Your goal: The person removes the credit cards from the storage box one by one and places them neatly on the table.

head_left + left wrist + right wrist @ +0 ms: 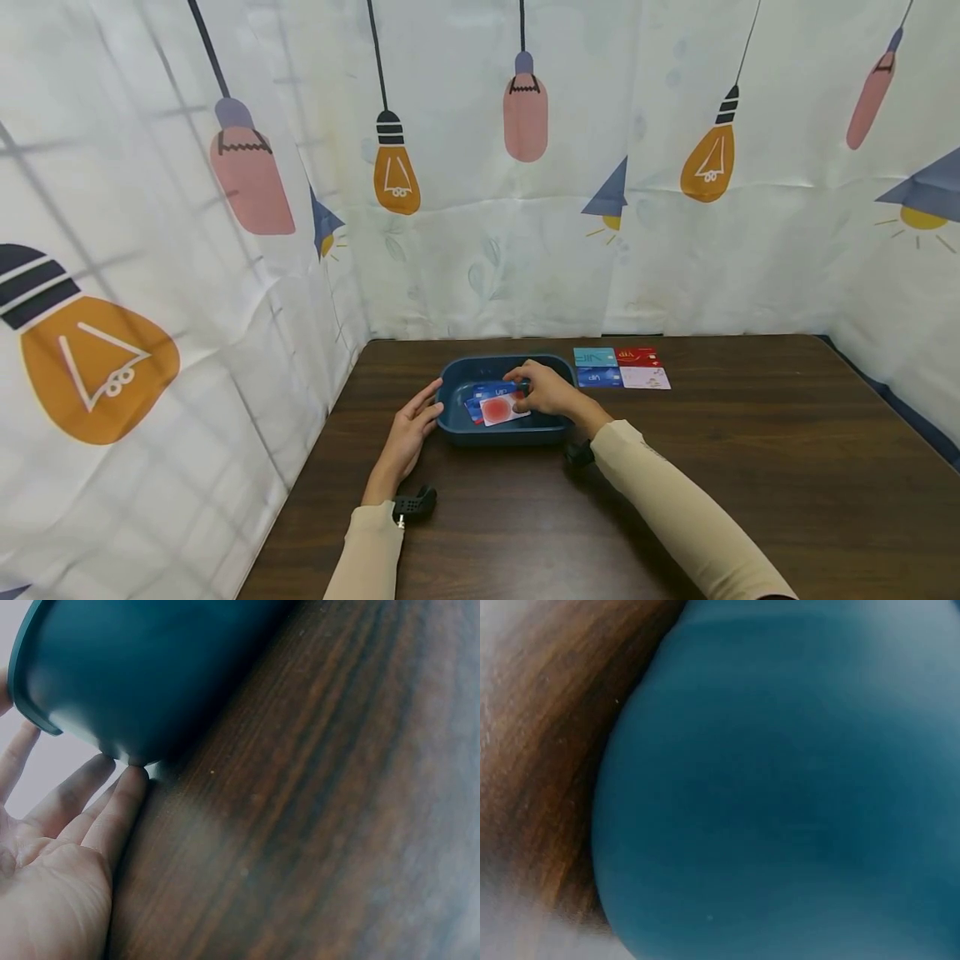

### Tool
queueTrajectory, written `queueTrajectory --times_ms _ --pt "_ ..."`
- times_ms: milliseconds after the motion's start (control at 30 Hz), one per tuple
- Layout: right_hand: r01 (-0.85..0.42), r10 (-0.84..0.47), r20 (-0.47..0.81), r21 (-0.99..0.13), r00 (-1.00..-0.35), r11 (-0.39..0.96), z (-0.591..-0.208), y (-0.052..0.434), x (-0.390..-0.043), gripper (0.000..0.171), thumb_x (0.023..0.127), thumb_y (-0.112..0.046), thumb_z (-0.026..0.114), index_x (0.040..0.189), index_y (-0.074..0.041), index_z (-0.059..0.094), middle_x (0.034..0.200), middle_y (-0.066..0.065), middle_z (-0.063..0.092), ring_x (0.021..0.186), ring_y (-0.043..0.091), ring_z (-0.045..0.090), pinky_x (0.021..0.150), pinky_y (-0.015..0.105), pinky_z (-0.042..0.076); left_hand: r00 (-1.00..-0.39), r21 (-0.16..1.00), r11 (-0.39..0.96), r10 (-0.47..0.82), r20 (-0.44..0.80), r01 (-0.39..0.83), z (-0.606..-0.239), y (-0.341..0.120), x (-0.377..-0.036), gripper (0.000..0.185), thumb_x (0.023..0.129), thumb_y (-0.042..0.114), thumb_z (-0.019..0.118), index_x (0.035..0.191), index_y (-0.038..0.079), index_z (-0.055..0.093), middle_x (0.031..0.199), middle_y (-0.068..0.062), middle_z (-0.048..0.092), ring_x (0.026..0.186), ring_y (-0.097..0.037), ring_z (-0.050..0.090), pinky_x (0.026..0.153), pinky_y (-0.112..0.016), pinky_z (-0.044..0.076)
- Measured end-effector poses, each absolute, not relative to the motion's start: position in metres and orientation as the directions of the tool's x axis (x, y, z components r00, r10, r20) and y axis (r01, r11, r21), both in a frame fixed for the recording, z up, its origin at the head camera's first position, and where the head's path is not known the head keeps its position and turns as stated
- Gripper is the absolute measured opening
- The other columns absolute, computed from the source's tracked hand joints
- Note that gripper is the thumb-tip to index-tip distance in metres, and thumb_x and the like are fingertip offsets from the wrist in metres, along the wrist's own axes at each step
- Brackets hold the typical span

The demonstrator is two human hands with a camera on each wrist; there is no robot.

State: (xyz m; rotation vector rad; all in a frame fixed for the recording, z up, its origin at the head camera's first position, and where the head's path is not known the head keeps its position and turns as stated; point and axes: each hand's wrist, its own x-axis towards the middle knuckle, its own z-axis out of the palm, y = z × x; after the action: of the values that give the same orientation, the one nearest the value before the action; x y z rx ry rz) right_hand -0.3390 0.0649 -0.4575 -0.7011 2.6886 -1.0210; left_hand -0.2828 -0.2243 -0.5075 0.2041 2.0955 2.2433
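My left hand (411,427) lies flat w/ straight fingers vs the blue tray (454,427). My right hand (546,388) reaches in, fingers on the cards (498,403); grip? can't tell. 4 cards (621,367) already lie on the table (750,450), approx 3 left in tray.

I see a big blue tub (795,795) very close to my camera. Its smooth, rounded side fills most of the picture, from the top right down to the bottom. It looks a bit blurry. On the left I see the brown wooden table (547,750) with dark lines running along it. The tub sits on the table. Down in the bottom left corner everything is pale and foggy
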Motion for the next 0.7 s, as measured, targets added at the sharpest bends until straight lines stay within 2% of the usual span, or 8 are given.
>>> queueTrajectory --times_ms 167,433,700 --pt "-0.380 -0.476 -0.014 -0.583 -0.879 0.718 -0.4625 0.0617 -0.3419 0.048 0.083 -0.019 0.087 0.128 -0.016 0.071 0.123 0.009 0.060 0.115 0.027 0.056 0.107 0.049 0.049 -0.989 0.996 -0.078 0.135 0.055 0.045 -0.5083 -0.2245 -0.2822 0.051 0.105 0.021 0.059 0.154 0.019 0.048 0.161 -0.012 0.042 0.147 -0.030 0.042 0.098 -0.018 0.050" --pt "-0.422 -0.507 -0.014 -0.536 -0.862 0.732 -0.4637 0.0603 -0.3427 0.053 0.077 -0.017 0.091 0.127 -0.013 0.072 0.117 0.010 0.058 0.101 0.024 0.054 0.095 0.046 0.050 -0.990 0.996 -0.078 0.129 0.059 0.049 -0.5088 -0.2244 -0.2824 0.050 0.104 0.021 0.059 0.154 0.018 0.049 0.161 -0.011 0.042 0.147 -0.028 0.042 0.101 -0.022 0.050" --pt "-0.403 -0.502 -0.055 -0.524 -0.863 0.750 -0.4630 0.0588 -0.3426 0.050 0.078 -0.018 0.090 0.125 -0.013 0.073 0.114 0.009 0.059 0.097 0.022 0.054 0.096 0.044 0.051 -0.990 0.996 -0.071 0.129 0.060 0.051 -0.5072 -0.2239 -0.2809 0.051 0.104 0.022 0.060 0.154 0.019 0.049 0.161 -0.010 0.042 0.147 -0.028 0.041 0.105 -0.026 0.048"
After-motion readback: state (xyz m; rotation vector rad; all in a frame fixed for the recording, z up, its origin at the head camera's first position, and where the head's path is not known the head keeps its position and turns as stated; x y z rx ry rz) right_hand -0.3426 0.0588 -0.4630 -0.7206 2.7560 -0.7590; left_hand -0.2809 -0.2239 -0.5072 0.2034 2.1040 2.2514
